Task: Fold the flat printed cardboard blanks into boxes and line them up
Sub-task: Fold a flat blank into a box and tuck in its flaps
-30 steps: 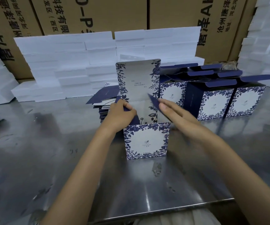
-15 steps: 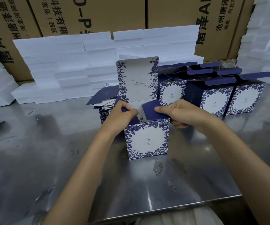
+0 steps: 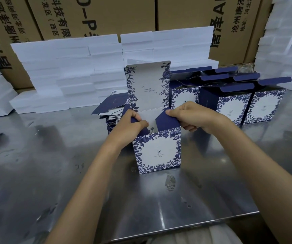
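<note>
A wide steel bench was seen to carry the work, with brown shipping cartons and stacked white foam blocks ranged along its far side. A row of finished boxes was lined up at the right rear, lids raised, and a pile of flat blanks was left behind the left wrist. The box in hand was stood upright at the middle of the bench, its tall lid panel upright at the back. Within the last second the right side flap, earlier raised and loose, had been swung inward over the opening, so the top closure was judged under way and the lid not yet tucked. The right hand was curled over that flap, thumb beneath its outer edge. The left hand was closed on the left side flap, fingers bent inward.
</note>
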